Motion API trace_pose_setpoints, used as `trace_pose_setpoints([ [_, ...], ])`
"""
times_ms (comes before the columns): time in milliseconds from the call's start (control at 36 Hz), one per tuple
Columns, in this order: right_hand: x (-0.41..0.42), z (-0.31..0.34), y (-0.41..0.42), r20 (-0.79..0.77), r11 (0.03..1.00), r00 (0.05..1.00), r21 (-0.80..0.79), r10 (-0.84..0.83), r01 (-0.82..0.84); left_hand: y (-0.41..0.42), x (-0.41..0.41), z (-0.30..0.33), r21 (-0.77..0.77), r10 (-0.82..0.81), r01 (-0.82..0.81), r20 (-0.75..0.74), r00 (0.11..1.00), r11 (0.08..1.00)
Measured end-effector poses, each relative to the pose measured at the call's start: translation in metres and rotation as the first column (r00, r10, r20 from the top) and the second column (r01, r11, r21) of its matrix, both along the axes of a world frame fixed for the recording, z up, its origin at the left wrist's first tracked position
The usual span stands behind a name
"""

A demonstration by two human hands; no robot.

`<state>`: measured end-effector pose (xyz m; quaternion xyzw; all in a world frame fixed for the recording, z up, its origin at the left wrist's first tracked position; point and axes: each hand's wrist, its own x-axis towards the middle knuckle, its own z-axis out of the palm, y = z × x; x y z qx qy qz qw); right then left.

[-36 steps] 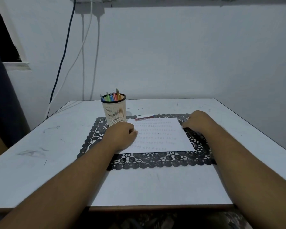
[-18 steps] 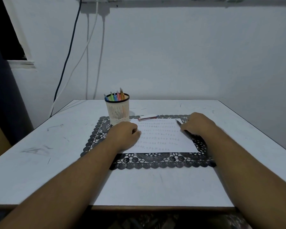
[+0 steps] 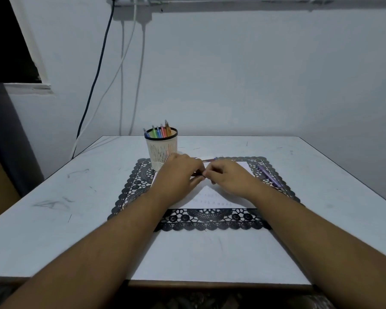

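A white sheet of paper [image 3: 212,198] with rows of small marks lies on a black lace mat [image 3: 210,220]. My left hand [image 3: 178,175] and my right hand [image 3: 230,177] meet over the middle of the sheet, fingers curled. Between their fingertips they pinch a small dark slim object [image 3: 197,174]; most of it is hidden. A purple pen [image 3: 270,178] lies free on the mat's right side, apart from my right hand.
A white mesh cup [image 3: 162,152] of several coloured pens stands at the mat's far left corner, just behind my left hand. A thin reddish item [image 3: 210,160] lies at the paper's far edge. The white table [image 3: 54,219] ends at a wall with hanging cables [image 3: 94,85].
My right hand left the right edge of the paper and moved to the middle, leaving the purple pen on the mat. My left hand shifted right to meet it; both now pinch a dark object.
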<state>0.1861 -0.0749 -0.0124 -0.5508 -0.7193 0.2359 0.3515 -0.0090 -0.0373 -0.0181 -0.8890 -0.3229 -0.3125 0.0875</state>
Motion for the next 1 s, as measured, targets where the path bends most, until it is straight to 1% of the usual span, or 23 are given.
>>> trace_pose_setpoints([
  [56,0.000,-0.001,0.001,-0.039,1.000,0.999,-0.018,-0.014,0.013,0.001,-0.002,0.001,-0.043,0.035,-0.034,0.022,0.999,0.999],
  [167,0.011,0.000,0.003,-0.182,0.997,0.981,-0.039,-0.066,0.060,0.006,-0.009,0.001,-0.156,0.126,-0.112,0.082,0.989,0.981],
  [222,0.017,0.002,0.002,-0.217,0.997,0.974,-0.044,-0.072,0.064,0.008,-0.011,0.001,-0.201,0.147,-0.124,0.104,0.984,0.972],
  [306,0.018,-0.001,0.001,-0.291,0.995,0.955,-0.088,-0.062,0.038,0.007,-0.011,0.000,-0.276,0.114,-0.078,0.118,0.986,0.958],
  [389,0.008,-0.006,0.001,-0.488,0.983,0.871,-0.178,-0.055,-0.038,0.004,-0.009,-0.001,-0.361,0.042,0.012,0.140,0.989,0.932],
  [444,0.002,-0.008,0.002,-0.551,0.976,0.832,-0.207,-0.057,-0.070,0.003,-0.007,-0.001,-0.354,0.022,0.029,0.140,0.990,0.935],
  [583,0.004,-0.005,0.001,-0.578,0.975,0.809,-0.220,-0.109,-0.026,0.006,-0.010,-0.001,-0.370,0.039,0.037,0.197,0.980,0.928],
  [722,0.009,-0.003,0.000,-0.580,0.979,0.803,-0.203,-0.141,0.026,0.007,-0.013,-0.002,-0.356,0.070,-0.002,0.178,0.982,0.934],
  [889,0.005,-0.006,-0.001,-0.567,0.977,0.816,-0.213,-0.107,-0.020,0.004,-0.011,0.000,-0.346,0.057,0.000,0.154,0.986,0.938],
  [1000,0.004,-0.008,0.000,-0.531,0.986,0.843,-0.167,-0.086,-0.004,0.002,-0.010,0.000,-0.351,0.044,0.011,0.148,0.988,0.936],
])
